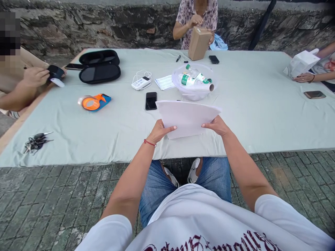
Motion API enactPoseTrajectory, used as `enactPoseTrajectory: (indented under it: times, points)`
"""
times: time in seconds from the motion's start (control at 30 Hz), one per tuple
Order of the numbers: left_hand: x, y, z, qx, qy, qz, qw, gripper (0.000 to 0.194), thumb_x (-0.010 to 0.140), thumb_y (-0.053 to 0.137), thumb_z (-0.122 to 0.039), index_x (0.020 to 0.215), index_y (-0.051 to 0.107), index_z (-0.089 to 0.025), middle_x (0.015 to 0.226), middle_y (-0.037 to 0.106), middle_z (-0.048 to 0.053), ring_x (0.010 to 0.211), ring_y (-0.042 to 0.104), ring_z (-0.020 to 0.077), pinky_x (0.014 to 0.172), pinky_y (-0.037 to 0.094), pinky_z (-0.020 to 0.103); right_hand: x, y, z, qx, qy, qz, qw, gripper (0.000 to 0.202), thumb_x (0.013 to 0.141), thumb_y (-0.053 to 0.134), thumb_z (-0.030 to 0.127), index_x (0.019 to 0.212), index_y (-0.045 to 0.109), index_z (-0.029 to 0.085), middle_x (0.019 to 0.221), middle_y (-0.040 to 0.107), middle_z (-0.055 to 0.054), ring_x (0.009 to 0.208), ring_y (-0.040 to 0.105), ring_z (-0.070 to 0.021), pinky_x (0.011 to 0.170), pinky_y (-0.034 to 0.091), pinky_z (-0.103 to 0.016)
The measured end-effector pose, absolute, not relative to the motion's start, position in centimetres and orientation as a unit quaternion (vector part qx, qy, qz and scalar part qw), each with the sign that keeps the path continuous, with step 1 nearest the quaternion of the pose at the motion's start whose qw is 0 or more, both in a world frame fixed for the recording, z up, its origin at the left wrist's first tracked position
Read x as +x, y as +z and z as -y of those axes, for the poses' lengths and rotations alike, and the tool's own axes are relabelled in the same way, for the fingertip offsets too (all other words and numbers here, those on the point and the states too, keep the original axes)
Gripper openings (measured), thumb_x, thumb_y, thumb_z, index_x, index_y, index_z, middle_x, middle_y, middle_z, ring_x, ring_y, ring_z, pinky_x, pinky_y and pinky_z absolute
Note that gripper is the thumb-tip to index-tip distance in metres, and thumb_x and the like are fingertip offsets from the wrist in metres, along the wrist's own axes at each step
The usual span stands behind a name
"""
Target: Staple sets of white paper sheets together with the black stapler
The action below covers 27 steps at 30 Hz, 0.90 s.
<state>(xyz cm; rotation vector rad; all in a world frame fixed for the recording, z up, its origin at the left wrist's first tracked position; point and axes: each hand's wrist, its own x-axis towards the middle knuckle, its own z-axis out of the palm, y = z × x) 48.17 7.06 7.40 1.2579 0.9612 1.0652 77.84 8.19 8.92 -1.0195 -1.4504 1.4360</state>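
The left hand (159,131) and right hand (217,125) grasp opposite sides of the white paper (188,119), thumbs on its near face, fingers behind. It is held upright at the near edge of the tabletop (261,115), nearer than the black phone (151,101) and the bowl of bottles (195,94).

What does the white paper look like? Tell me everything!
The white paper looks thin and smooth, and blank on the near side. Its top edge bows slightly and hints at more than one sheet. It is tilted over the pale green cloth; I can't tell whether its bottom edge touches down. The left hand holds one side and the right hand the other, thumbs on the near side, other fingers mostly hidden behind.
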Motion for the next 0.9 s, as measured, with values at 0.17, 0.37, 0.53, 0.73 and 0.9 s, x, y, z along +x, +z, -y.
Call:
enactPoseTrajectory:
  times: [0.17, 0.37, 0.53, 0.73, 0.9]
  points:
    - [48.8, 6.3, -6.3, 0.523, 0.441, -0.422, 0.595, 0.068, 0.056, 0.093, -0.041, 0.115, 0.071, -0.013, 0.121, 0.072, 0.017, 0.12, 0.064, 0.0337, 0.107, 0.049, 0.051, 77.7, 8.1, -7.7, -0.411, 0.584, 0.574, 0.402, 0.066, 0.056, 0.093, 0.041, 0.116, 0.072, 0.023, 0.123, 0.072, -0.009, 0.121, 0.063, -0.0324, 0.107, 0.049, -0.051]
    - [49.0, 5.8, -5.0, 0.531, 0.413, -0.446, 0.591, 0.065, 0.056, 0.092, -0.043, 0.109, 0.073, -0.012, 0.116, 0.073, 0.017, 0.114, 0.066, 0.0355, 0.102, 0.052, 0.052, 77.6, 7.5, -6.8, -0.427, 0.59, 0.547, 0.412, 0.073, 0.052, 0.094, 0.043, 0.119, 0.07, 0.023, 0.124, 0.071, -0.01, 0.124, 0.061, -0.0352, 0.107, 0.049, -0.055]
    - [49.5, 6.2, -4.9, 0.541, 0.471, -0.482, 0.504, 0.055, 0.063, 0.088, -0.044, 0.105, 0.073, -0.012, 0.112, 0.074, 0.017, 0.113, 0.066, 0.0324, 0.101, 0.053, 0.048, 76.6, 9.1, -6.4, -0.415, 0.579, 0.551, 0.434, 0.068, 0.055, 0.093, 0.043, 0.115, 0.071, 0.024, 0.122, 0.071, -0.009, 0.124, 0.06, -0.0351, 0.106, 0.05, -0.054]
    - [48.8, 7.2, -6.0, 0.571, 0.495, -0.449, 0.478, 0.05, 0.067, 0.085, -0.041, 0.108, 0.073, -0.016, 0.111, 0.075, 0.013, 0.108, 0.067, 0.0264, 0.102, 0.05, 0.042, 77.5, 10.2, -7.7, -0.387, 0.582, 0.601, 0.388, 0.059, 0.061, 0.091, 0.042, 0.115, 0.073, 0.025, 0.112, 0.074, -0.007, 0.111, 0.066, -0.0292, 0.095, 0.055, -0.046]
    - [48.8, 5.8, -5.9, 0.585, 0.436, -0.438, 0.525, 0.036, 0.073, 0.078, -0.037, 0.104, 0.078, -0.02, 0.104, 0.076, 0.01, 0.098, 0.068, 0.0245, 0.099, 0.049, 0.041, 77.7, 8.4, -7.7, -0.416, 0.558, 0.622, 0.358, 0.039, 0.07, 0.083, 0.049, 0.1, 0.078, 0.024, 0.104, 0.074, -0.006, 0.101, 0.067, -0.025, 0.09, 0.055, -0.041]
